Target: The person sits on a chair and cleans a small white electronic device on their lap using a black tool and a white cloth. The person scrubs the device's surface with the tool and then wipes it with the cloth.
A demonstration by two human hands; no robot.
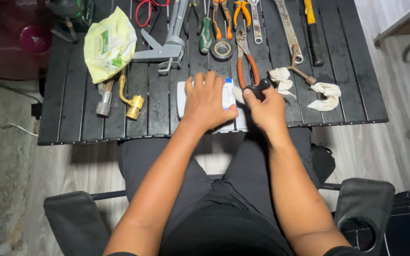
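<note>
My left hand (207, 100) lies palm down on a white flat box-shaped device (181, 97) with a blue edge, near the front of the black slatted table (72, 109). The hand hides most of the device. My right hand (266, 110) is closed around a small black knob-like handle (258, 87), just right of the device. Red-handled pliers (244, 59) lie directly behind that handle. Whether the black handle belongs to a longer tool is hidden by my fingers.
A yellow-green plastic packet (109, 42), a brass fitting (134, 103), a grey caulking gun (164, 47), a tape roll (222, 49), screwdrivers, pliers, wrenches (288, 28), a hammer (313, 33) and white rags (326, 95) lie on the table. Chair armrests (74, 215) flank my legs.
</note>
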